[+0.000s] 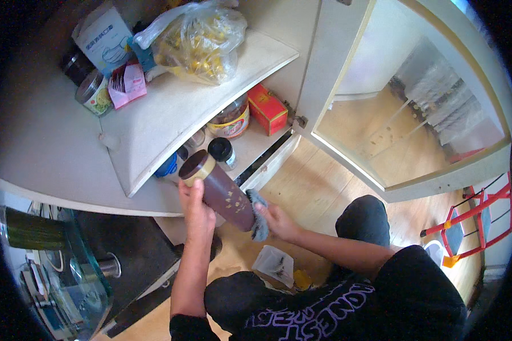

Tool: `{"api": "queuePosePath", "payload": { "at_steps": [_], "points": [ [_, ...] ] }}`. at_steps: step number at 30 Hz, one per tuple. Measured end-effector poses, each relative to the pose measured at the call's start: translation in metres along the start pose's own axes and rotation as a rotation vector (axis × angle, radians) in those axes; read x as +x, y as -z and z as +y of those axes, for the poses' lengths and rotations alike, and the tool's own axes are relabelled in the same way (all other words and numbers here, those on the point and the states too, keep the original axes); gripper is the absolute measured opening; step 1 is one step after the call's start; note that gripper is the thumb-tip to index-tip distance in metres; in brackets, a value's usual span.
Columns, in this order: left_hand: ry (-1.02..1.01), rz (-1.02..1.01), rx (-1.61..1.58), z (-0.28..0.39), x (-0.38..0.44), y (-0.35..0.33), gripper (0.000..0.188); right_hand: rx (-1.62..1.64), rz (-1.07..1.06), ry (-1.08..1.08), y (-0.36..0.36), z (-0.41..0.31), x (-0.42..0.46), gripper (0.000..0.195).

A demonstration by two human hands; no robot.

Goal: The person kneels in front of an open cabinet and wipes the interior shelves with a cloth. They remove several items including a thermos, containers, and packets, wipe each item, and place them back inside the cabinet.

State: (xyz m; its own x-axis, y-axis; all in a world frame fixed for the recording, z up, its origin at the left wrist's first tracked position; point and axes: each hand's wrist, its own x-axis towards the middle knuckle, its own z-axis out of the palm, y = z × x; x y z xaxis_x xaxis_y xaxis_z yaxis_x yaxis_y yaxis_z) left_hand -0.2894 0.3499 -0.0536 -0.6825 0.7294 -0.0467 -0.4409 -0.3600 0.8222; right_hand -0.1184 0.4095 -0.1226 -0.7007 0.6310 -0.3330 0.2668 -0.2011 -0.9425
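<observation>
My left hand grips a dark brown cylindrical canister near its gold-banded upper end. The canister is tilted, its dark round end up toward the shelf, with gold marks along its side. In my right hand is a grey cloth, pressed against the canister's lower end. Just beyond the canister, on the lower cabinet shelf, stand a small black-lidded jar, a blue-lidded container partly hidden, a large jar with a yellow and red label and a red box.
The upper shelf holds a plastic bag of yellow items, a mask box, a pink box and jars. A glass-paned cabinet door stands open at right. A white plastic container is on the floor; a red folding frame is at far right.
</observation>
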Motion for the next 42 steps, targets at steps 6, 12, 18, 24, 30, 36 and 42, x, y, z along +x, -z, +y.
{"api": "queuePosePath", "payload": {
  "at_steps": [6,12,18,24,30,36,42],
  "points": [
    [0.233,-0.311,-0.275,-0.016,0.007,0.013,0.049,0.597,0.103,0.142,0.025,-0.085,0.016,0.042],
    [0.195,0.004,-0.116,-0.028,-0.008,0.007,0.06,-0.247,0.205,0.704,-0.033,-0.12,0.038,0.054],
    [0.114,0.035,-0.054,-0.011,0.001,0.011,0.058,-0.306,0.179,0.616,-0.035,-0.063,-0.012,0.061],
    [0.152,-0.146,-0.131,-0.009,0.007,0.004,0.074,0.709,-0.006,-0.298,-0.012,0.04,-0.03,0.05],
    [0.103,-0.169,-0.173,-0.002,0.004,-0.009,0.064,0.988,-0.17,-0.337,-0.02,-0.047,-0.008,0.052],
    [0.284,0.134,0.008,-0.006,0.003,-0.006,0.061,0.707,-0.055,-0.164,-0.021,-0.026,0.001,0.055],
    [0.116,0.095,0.346,-0.007,-0.015,-0.024,0.045,-0.207,0.23,0.469,-0.03,-0.062,-0.016,0.056]
  ]
}}
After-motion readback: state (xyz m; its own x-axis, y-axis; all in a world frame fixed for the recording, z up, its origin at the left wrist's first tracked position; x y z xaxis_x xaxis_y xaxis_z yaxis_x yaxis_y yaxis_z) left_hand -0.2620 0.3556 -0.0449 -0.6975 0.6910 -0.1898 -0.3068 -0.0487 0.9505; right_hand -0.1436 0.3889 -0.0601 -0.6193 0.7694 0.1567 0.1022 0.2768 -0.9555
